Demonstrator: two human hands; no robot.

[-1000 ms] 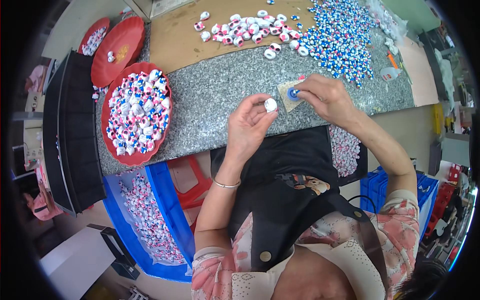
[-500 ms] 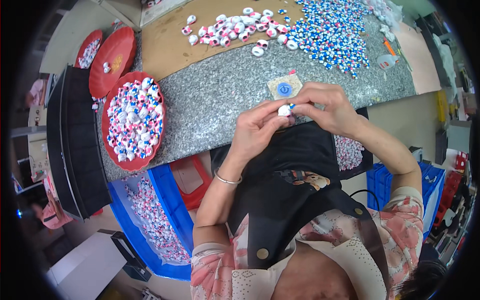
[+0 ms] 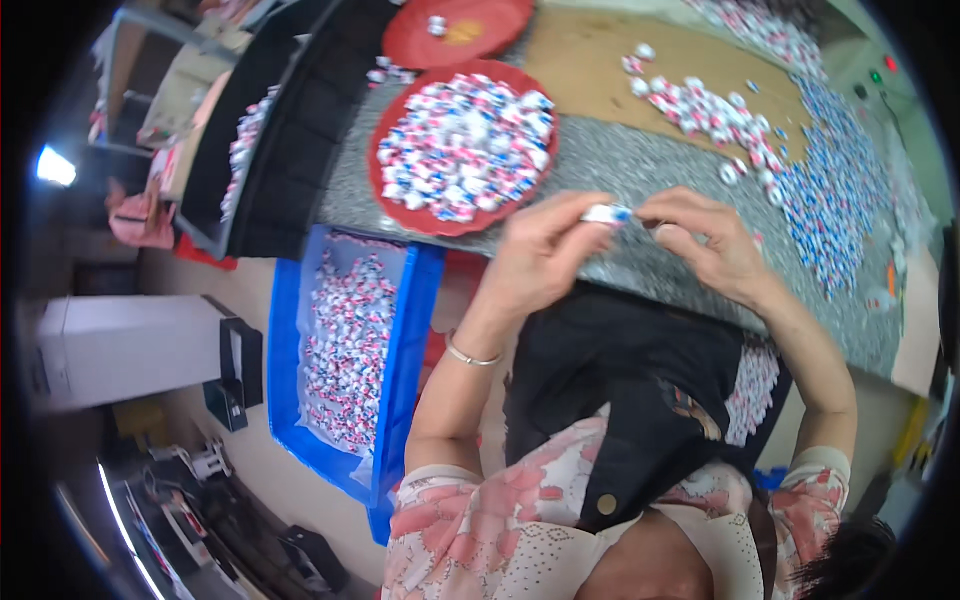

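My left hand [image 3: 545,250] pinches a small white toy head with a blue part [image 3: 606,213] between thumb and fingertips, above the table's front edge. To its right, my right hand [image 3: 705,240] has its thumb and fingers pressed together, a short gap from the toy head. Blur hides what, if anything, sits in that pinch. Behind my left hand stands a scalloped red bowl [image 3: 415,222], heaped with white toy heads [image 3: 465,140] that have pink and blue parts.
White and pink pieces [image 3: 715,110] are strewn on a cardboard sheet [image 3: 590,60]. Small blue pieces [image 3: 840,190] spread over the granite table [image 3: 645,150] at right. Another red bowl [image 3: 500,28] is farther back. Below left, a blue crate [image 3: 408,350] holds many pieces. Someone in pink [image 3: 140,220] is far left.
The view has swung left, bringing the red bowl nearer my hands. My right hand has come away from the toy head, which stays in my left hand.
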